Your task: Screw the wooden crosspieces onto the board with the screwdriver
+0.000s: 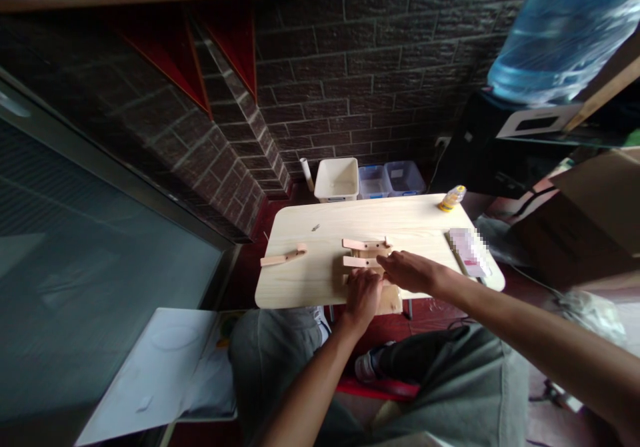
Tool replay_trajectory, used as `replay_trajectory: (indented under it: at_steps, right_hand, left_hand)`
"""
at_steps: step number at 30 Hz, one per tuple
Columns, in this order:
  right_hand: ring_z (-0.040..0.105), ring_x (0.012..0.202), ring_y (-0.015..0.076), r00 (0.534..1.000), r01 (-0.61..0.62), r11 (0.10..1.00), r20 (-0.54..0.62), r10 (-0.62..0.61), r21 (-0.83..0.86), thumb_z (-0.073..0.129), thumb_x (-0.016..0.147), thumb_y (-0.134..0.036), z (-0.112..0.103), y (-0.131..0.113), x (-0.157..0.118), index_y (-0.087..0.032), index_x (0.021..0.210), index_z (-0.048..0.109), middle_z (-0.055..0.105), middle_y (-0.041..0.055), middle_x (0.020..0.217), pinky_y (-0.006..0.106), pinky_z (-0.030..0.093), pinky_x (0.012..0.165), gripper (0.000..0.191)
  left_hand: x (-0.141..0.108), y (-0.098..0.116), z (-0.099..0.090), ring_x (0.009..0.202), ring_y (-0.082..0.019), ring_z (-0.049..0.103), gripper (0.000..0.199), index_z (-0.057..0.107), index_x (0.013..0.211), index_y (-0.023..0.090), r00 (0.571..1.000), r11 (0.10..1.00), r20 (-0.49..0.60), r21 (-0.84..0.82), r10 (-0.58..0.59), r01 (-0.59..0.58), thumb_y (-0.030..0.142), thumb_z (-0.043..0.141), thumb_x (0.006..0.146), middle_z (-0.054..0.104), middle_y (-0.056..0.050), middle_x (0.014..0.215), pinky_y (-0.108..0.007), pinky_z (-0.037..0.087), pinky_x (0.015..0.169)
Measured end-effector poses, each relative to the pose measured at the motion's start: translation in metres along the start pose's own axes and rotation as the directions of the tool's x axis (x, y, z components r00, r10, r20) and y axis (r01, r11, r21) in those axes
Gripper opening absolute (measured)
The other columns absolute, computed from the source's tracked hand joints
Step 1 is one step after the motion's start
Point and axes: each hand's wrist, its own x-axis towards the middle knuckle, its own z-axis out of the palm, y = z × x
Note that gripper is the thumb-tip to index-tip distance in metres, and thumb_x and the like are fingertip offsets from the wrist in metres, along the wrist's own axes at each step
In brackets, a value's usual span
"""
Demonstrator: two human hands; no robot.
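Observation:
In the head view a light wooden assembly lies near the front edge of the table, with two pale wooden strips [367, 244] with dark holes pointing left from it. My left hand [364, 291] is closed over the near part of this assembly, its fingers curled on the wood. Just right of it, my right hand [404, 268] is closed with fingertips at the end of the second strip [357, 261]; what they pinch is hidden. Below the hands a wooden block or board [390, 300] sticks out past the table edge.
On the table [300, 287] lie a hooked wooden strip [284, 257], a small metal piece [315, 227], a yellow-capped bottle [453, 198] and a blurred-out flat item [469, 251]. Behind stand a cream bin [337, 195] and blue-tinted clear bins [374, 192]. A cardboard box [585, 213] is right.

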Motion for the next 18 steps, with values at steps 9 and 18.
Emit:
replay_trajectory:
  at_steps: [9, 18]
  right_hand:
    - [0.068, 0.089, 0.0227, 0.999, -0.051, 0.993, 0.013, 0.050, 0.102, 0.054, 0.090, -0.013, 0.002, 0.001, 0.002, -0.008, 0.106, 0.064, 0.070, 0.0147, 0.100, 0.030, 0.053, 0.074, 0.020]
    - [0.068, 0.091, 0.0272, 0.992, -0.125, 0.990, -0.002, 0.125, 0.059, 0.058, 0.089, -0.018, -0.002, -0.008, -0.003, -0.004, 0.113, 0.062, 0.069, 0.0191, 0.101, 0.036, 0.053, 0.077, 0.028]
  left_hand:
    - [0.000, 0.002, 0.000, 0.091, -0.022, 0.063, 0.004, 0.063, 0.082, 0.019, 1.000, 1.000, 0.003, 0.015, 0.015, -0.015, 0.017, 0.064, 0.086, 0.068, -0.005, 0.085, -0.040, 0.047, 0.087]
    - [-0.005, 0.000, 0.006, 0.094, -0.022, 0.062, 0.005, 0.062, 0.085, 0.020, 0.999, 1.000, -0.039, 0.009, 0.021, -0.021, 0.018, 0.065, 0.086, 0.066, -0.004, 0.089, -0.040, 0.047, 0.089]
